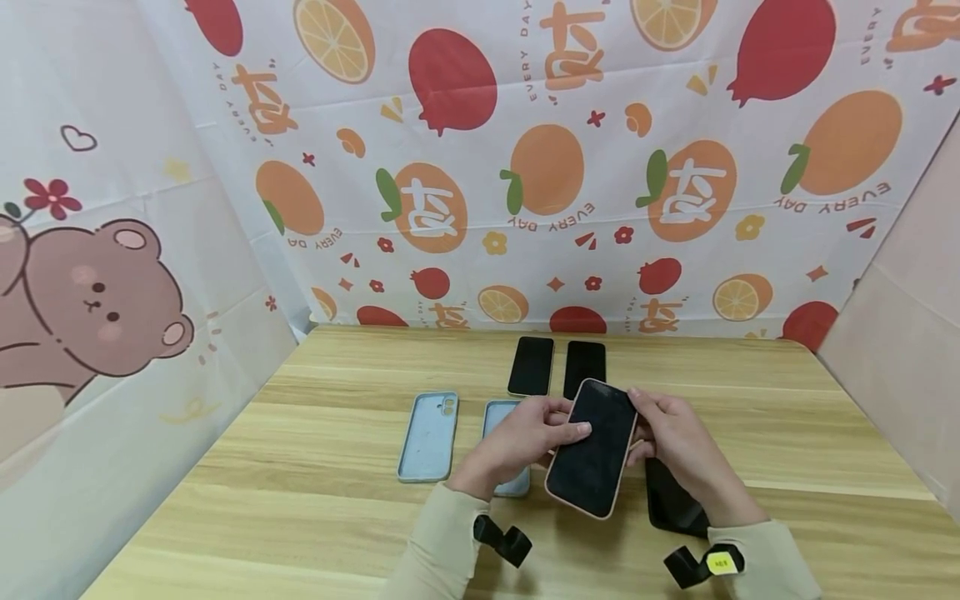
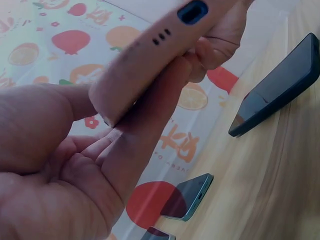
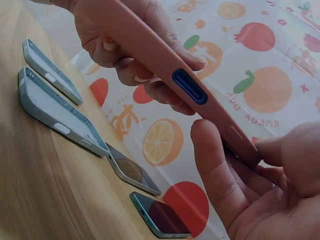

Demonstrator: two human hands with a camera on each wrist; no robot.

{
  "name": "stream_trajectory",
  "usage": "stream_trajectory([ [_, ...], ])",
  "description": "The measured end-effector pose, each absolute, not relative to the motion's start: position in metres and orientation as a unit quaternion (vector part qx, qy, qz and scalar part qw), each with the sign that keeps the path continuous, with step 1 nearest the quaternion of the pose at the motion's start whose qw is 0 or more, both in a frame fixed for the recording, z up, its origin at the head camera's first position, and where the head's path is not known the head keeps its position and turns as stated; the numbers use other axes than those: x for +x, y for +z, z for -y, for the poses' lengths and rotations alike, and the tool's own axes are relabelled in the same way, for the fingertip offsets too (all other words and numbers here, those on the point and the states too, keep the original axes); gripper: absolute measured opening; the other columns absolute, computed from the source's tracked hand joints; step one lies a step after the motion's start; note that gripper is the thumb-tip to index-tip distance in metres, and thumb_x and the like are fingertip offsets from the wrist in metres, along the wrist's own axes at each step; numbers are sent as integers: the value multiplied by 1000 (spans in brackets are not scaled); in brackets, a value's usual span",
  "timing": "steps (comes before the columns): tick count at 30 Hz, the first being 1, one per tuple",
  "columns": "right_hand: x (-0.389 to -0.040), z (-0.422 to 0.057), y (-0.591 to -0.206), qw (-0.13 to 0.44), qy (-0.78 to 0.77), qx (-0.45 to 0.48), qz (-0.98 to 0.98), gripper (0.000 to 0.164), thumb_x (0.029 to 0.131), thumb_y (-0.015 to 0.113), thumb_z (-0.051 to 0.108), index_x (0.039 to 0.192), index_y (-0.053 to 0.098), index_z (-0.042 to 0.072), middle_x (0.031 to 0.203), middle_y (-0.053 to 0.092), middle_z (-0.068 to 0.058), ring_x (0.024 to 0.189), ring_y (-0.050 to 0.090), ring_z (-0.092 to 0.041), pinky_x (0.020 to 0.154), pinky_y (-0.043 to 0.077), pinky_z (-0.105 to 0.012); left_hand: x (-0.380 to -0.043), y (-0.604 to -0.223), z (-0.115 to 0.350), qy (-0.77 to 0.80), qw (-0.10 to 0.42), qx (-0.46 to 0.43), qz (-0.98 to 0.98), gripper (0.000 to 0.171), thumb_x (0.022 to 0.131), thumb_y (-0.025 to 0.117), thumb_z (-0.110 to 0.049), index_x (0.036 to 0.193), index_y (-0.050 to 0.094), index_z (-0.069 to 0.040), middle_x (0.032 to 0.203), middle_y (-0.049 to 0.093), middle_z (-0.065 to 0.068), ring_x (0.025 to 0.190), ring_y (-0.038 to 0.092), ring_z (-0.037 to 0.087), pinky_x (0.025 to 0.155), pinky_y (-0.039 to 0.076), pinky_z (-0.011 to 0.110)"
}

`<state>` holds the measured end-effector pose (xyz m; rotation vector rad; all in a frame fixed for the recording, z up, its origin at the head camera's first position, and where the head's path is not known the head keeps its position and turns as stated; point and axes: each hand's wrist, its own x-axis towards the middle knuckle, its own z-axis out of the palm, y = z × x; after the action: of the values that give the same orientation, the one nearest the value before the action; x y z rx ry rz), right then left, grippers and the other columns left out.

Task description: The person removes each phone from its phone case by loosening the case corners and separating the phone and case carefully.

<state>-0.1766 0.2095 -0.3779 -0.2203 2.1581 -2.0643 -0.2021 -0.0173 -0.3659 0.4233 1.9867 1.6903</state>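
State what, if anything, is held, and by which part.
A rectangular black-screened phone in a pink case: the left hand grips its left side, thumb over the screen; the right hand, its upper right corner.

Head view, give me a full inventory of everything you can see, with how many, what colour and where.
Held phone: one, black screen, pink case, between both hands
Far phones: two, black screens, table's far side
Near phone: one, black, partly under the right arm
Empty cases: two, light blue, left of the held phone
Table: one, light wood, below everything
Fruit-print cloth: one, white with orange and red, behind
Bear-print cloth: one, whitish with brown, left
Wrist devices: two, black, one yellow-labelled, at the cuffs
Sleeves: two, beige, bottom
Left hand, right hand: two, bare, gripping the held phone
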Motion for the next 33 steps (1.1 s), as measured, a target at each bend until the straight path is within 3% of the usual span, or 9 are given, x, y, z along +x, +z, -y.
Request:
stream_trajectory([
  [5,-174,-207,-375,65,-685,-76,-721,62,105,40,46,122,56,-11,82,71,-3,63,66,-14,59,59,-32,-202,-365,18,610,244,158,-737,31,97,65,-24,123,63,-8,98,76,10,75,70,15,66,61,36],
  [11,-172,-205,-373,54,-766,-109,-631,41,108,39,37,102,65,6,74,67,1,58,63,-11,51,56,-26,-202,-365,19,624,238,166,-725,27,99,62,-23,123,64,-11,99,75,11,79,70,16,68,61,38],
  [17,-173,-202,-374,73,-820,-110,-557,36,108,37,36,96,62,13,78,65,3,60,60,-7,49,50,-21,-202,-367,20,651,250,183,-693,26,100,58,-21,122,63,-7,92,74,6,75,69,13,65,60,33],
  [24,-173,-196,-378,133,-871,-69,-467,38,107,36,41,114,65,18,105,73,3,95,70,-7,71,55,-23,-202,-369,22,676,266,185,-661,30,101,56,-19,126,60,-2,86,72,-1,73,68,11,63,57,29],
  [33,-172,-184,-383,67,-799,-65,-594,60,101,29,57,131,51,10,104,69,7,92,67,-5,77,58,-26,-204,-367,22,663,231,160,-694,28,100,58,-23,122,62,-5,93,74,7,76,70,13,65,60,34],
])
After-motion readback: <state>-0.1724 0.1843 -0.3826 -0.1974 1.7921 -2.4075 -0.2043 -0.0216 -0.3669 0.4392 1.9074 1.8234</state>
